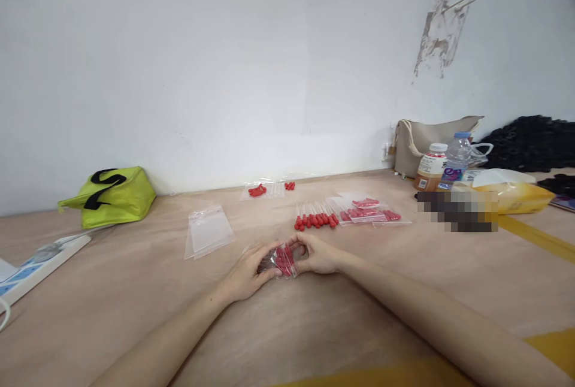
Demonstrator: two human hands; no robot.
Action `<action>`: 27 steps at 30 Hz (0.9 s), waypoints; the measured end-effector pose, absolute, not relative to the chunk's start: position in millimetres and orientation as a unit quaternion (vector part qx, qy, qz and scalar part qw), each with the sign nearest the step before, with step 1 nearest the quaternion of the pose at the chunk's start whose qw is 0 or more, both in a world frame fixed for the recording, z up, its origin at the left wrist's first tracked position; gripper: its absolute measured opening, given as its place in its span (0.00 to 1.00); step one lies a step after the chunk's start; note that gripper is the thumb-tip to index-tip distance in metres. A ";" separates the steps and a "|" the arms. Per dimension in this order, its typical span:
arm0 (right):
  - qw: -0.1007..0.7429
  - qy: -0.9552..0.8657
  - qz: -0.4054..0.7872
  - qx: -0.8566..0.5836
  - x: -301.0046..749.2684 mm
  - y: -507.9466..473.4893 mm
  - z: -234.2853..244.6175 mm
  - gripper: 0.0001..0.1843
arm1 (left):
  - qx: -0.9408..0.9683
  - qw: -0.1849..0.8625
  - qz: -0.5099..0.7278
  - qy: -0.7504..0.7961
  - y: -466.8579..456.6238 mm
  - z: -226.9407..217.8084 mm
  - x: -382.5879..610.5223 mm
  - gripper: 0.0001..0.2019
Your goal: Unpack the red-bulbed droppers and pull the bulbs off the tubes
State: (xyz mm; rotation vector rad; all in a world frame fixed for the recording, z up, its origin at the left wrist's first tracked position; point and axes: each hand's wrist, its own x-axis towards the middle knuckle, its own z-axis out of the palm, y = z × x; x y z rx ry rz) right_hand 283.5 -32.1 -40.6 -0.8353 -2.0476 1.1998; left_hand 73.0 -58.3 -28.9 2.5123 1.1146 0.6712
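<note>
My left hand and my right hand grip a small clear plastic bag with red pieces inside, one hand at either side. Fingers and thumbs close on its edges, just above the table. Just beyond my right hand lies a row of thin pale sticks with red bulb ends, which look like droppers. Filled clear bags with red pieces overlap to the right of that row. Flat clear bags lie in a small stack beyond my left hand.
Near the wall lie more red pieces on clear plastic. A lime-green bag and a power strip are at left. At right stand a drink bottle, a water bottle, a grey bag and a yellow tissue pack.
</note>
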 end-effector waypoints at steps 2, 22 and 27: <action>0.288 -0.801 0.427 -0.306 284.7 -31.1 -39.8 0.26 | 0.879 0.163 0.234 0.382 -57.2 -30.2 71.9 0.24; 0.296 -0.875 0.266 -0.277 297.6 -31.7 -26.1 0.15 | 0.866 0.198 0.241 0.390 -53.7 -37.0 66.6 0.25; 0.265 -0.909 0.260 -0.190 299.6 -34.6 -25.7 0.17 | 0.864 0.196 0.238 0.398 -53.5 -36.6 66.4 0.24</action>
